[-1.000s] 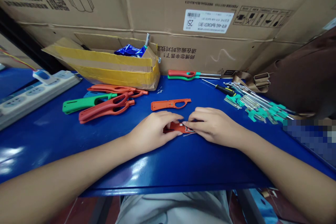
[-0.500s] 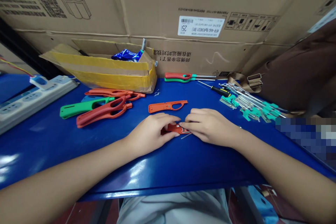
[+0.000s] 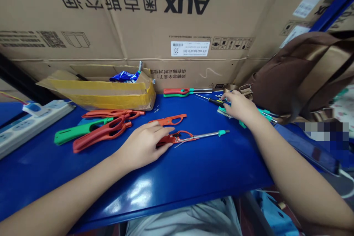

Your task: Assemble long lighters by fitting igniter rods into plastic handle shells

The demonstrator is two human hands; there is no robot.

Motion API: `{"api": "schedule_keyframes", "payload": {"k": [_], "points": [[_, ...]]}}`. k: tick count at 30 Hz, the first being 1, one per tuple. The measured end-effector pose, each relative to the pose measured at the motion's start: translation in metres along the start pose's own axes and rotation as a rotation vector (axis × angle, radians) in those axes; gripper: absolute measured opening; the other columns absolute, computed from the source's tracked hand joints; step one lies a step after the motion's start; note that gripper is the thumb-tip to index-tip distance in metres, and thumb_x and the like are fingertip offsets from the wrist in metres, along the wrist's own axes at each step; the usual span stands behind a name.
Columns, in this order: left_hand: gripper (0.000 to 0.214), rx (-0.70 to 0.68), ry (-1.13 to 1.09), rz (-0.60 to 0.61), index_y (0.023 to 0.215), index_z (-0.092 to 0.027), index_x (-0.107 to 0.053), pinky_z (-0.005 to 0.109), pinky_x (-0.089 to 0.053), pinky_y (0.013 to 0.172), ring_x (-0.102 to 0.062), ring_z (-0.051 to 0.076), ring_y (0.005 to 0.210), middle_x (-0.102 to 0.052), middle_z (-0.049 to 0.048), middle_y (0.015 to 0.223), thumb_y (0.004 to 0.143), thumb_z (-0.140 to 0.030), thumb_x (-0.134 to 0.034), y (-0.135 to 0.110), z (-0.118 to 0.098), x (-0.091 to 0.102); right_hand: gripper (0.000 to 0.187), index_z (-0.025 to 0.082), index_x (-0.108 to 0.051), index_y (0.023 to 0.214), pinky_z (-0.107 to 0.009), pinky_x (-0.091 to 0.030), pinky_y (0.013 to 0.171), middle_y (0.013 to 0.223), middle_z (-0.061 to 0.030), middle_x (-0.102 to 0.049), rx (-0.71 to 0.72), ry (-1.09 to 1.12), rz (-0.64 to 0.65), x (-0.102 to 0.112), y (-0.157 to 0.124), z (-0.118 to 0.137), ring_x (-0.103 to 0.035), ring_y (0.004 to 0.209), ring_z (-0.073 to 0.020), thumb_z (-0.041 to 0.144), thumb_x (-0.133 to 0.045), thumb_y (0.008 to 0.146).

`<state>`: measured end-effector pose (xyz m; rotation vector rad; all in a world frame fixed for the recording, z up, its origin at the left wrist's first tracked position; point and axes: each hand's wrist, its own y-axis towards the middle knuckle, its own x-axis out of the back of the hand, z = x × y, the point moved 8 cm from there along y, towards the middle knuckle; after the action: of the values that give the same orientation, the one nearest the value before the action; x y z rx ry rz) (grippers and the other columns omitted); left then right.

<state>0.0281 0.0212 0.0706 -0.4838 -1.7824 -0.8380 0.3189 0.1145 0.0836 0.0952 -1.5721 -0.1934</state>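
Note:
My left hand [image 3: 143,143] lies on the blue table [image 3: 179,180] with its fingers pressed down on the handle end of an orange lighter shell [image 3: 177,138]. A metal rod with a teal tip [image 3: 212,134] sticks out of that shell to the right. My right hand [image 3: 239,107] has reached to the far right and rests on a heap of metal rods with teal ends [image 3: 265,115], beside a black-and-yellow screwdriver [image 3: 212,100]. Its fingers curl down onto the heap; what they hold is hidden. Another orange shell half [image 3: 168,120] lies just beyond my left hand.
Several orange and green lighter shells [image 3: 96,129] lie at the left. A taped cardboard tray [image 3: 99,90] with a blue packet stands behind them. A power strip [image 3: 27,121] sits far left, a brown bag [image 3: 298,73] far right. Big cartons wall off the back. A red-green lighter [image 3: 179,91] lies by them.
My right hand left the orange shell and moved right and back onto the heap of rods. The left hand stayed on the shell. The camera tilted up and turned right.

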Motion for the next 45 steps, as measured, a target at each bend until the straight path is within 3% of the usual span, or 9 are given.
{"api": "schedule_keyframes", "payload": {"k": [3,8,16,23,29,34,41,45], "points": [[0.033,-0.011,0.043,-0.008,0.123,-0.019,-0.069,0.043,-0.056,0.093,-0.070,0.028,0.100,-0.076,0.0101,0.107,0.092,-0.031,-0.061,0.000,0.000,0.004,0.030,0.020,-0.062,0.118,-0.039,-0.051,0.079,0.124,-0.0164,-0.060,-0.024,-0.004,0.021,-0.010,0.006,-0.009,-0.064,0.103,-0.0307,0.027,-0.057,0.089],[0.032,-0.018,0.014,-0.007,0.121,-0.020,-0.068,0.043,-0.052,0.102,-0.069,0.027,0.106,-0.075,0.0090,0.116,0.091,-0.031,-0.061,0.001,0.000,0.002,0.022,0.022,-0.061,0.111,-0.035,-0.050,0.078,0.122,-0.0118,-0.063,-0.026,0.029,0.020,-0.020,0.012,-0.012,-0.064,0.103,-0.0274,0.025,-0.059,0.089],[0.032,-0.005,-0.063,0.011,0.122,-0.019,-0.067,0.049,-0.051,0.104,-0.068,0.029,0.113,-0.073,0.0108,0.120,0.092,-0.027,-0.058,0.002,0.000,-0.005,0.020,0.023,-0.056,0.107,-0.032,-0.047,0.074,0.124,-0.0098,-0.062,-0.030,0.078,0.021,-0.026,0.017,-0.016,-0.063,0.106,-0.0252,0.020,-0.060,0.088],[0.029,-0.014,-0.067,-0.028,0.120,-0.020,-0.068,0.045,-0.051,0.104,-0.069,0.027,0.111,-0.074,0.0098,0.118,0.094,-0.027,-0.057,0.001,-0.001,-0.003,0.022,0.024,-0.054,0.110,-0.032,-0.046,0.071,0.118,-0.0091,-0.065,-0.077,0.088,0.052,-0.030,0.018,-0.019,-0.067,0.095,-0.0242,0.022,-0.062,0.089],[0.029,-0.014,-0.068,-0.037,0.120,-0.019,-0.068,0.044,-0.052,0.102,-0.069,0.027,0.110,-0.074,0.0092,0.117,0.094,-0.026,-0.057,0.000,0.000,-0.004,0.033,0.022,-0.054,0.119,-0.036,-0.049,0.078,0.116,-0.0127,-0.067,-0.145,0.100,0.081,-0.029,0.019,-0.026,-0.067,0.104,-0.0293,0.027,-0.065,0.087],[0.029,-0.023,-0.065,-0.041,0.119,-0.019,-0.069,0.044,-0.053,0.101,-0.069,0.027,0.109,-0.075,0.0091,0.116,0.095,-0.027,-0.056,0.000,0.001,-0.005,0.032,0.022,-0.059,0.116,-0.037,-0.051,0.083,0.123,-0.0151,-0.065,-0.174,0.125,0.101,-0.030,0.019,-0.029,-0.066,0.108,-0.0310,0.022,-0.066,0.085],[0.029,-0.018,-0.083,-0.050,0.120,-0.019,-0.068,0.044,-0.053,0.099,-0.068,0.027,0.109,-0.074,0.0085,0.117,0.095,-0.026,-0.057,0.000,0.002,-0.006,0.027,0.018,-0.062,0.112,-0.046,-0.052,0.085,0.110,-0.0170,-0.068,-0.175,0.210,0.004,-0.009,0.015,-0.031,-0.066,0.106,-0.0356,0.020,-0.065,0.085],[0.027,0.010,-0.130,-0.112,0.119,-0.020,-0.068,0.044,-0.053,0.098,-0.067,0.026,0.109,-0.074,0.0080,0.117,0.094,-0.025,-0.058,-0.001,0.004,-0.006,0.016,0.019,-0.062,0.103,-0.042,-0.053,0.093,0.113,-0.0116,-0.067,0.010,0.373,-0.075,0.007,0.004,0.003,-0.066,0.104,-0.0263,0.016,-0.062,0.087]]}}
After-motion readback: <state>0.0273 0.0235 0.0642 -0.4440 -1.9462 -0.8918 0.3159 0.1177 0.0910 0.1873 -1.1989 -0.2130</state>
